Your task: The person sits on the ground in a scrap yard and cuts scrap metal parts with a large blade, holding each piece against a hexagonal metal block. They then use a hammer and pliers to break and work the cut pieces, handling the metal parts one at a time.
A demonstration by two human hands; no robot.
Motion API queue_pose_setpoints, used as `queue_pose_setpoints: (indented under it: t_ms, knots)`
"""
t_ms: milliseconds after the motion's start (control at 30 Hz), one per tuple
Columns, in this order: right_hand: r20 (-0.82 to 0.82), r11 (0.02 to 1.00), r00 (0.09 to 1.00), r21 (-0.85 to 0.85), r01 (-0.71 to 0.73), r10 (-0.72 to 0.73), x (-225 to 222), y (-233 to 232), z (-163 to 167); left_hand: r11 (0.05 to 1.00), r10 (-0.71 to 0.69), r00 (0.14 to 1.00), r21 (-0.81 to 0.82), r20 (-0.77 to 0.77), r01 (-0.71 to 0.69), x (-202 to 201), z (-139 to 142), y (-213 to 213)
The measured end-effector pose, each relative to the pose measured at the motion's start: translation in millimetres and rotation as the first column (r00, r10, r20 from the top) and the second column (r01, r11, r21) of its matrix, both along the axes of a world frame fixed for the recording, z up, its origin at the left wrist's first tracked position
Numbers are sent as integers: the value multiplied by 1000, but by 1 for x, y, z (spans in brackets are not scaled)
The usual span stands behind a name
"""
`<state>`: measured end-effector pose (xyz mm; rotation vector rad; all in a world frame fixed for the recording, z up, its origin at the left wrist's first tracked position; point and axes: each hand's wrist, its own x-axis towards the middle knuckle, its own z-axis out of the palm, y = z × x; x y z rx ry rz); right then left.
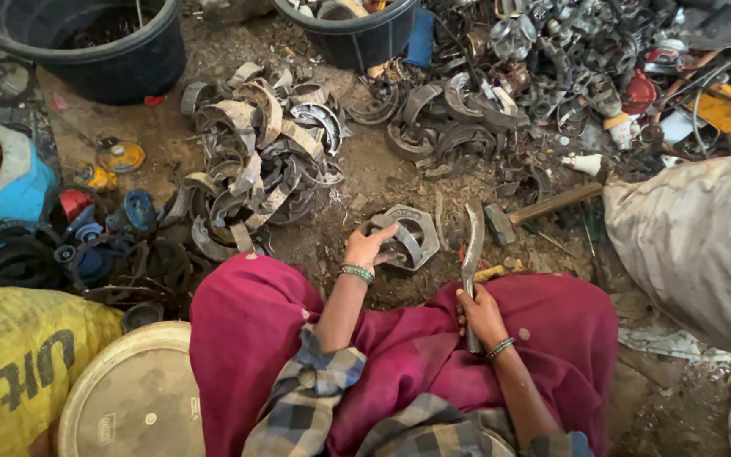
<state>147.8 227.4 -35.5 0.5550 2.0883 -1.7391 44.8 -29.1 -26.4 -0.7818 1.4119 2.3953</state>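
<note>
Here the left hand (369,246) is extended forward and down from a bent elbow, forearm bare below a rolled checked sleeve, beaded bangles at the wrist. Its fingers are curled onto the near rim of a brake shoe (405,236), a curved grey metal piece lying on the dirt floor (365,169) directly ahead of the knees. The grip is closed on that rim; the thumb side is hidden, so the depth of the hold cannot be told.

The right hand (481,311) rests lower, at the lap, over the magenta cloth (255,330) that covers the legs. It is wrapped tight around the lower end of a chisel (471,254), a long flat metal bar. The bar rises from the fist, points away from the body and tilts slightly left. Its upper end stands just beside the right edge of the brake shoe; contact cannot be told.

A hammer (543,206) with a wooden handle lies on the floor just right of the bar's tip, head toward the bar. A heap of similar curved shoes (255,161) lies beyond the left hand. 2 black tubs (120,59) stand at the far edge. A grey sack (695,245) sits to the right, a yellow sack (19,364) and a round lid (137,398) to the left
</note>
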Motion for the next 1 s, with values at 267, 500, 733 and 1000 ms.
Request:
queue_pose_setpoints:
  t_ms: [267, 500, 733, 1000]
  knots:
    - [-7, 1000, 1000, 24, -11, 11, 1, -4, 9, 998, 41, 996, 44, -79, -37, 3, -6, 7]
    - [67, 973, 997, -226, 56, -42, 2, 9, 5, 996, -7, 988, 86, -155, 21, 17, -18, 12]
    - [-266, 963, 953, 259, -77, 148, 51, -9, 64, 999, -5, 974, 48, -225, 16, 34, -13, 21]
    - [-510, 857, 838, 503, 108, 194, 89, -9, 134, 632, -327, 925, -773, -191, 64, 74, 4, 27]
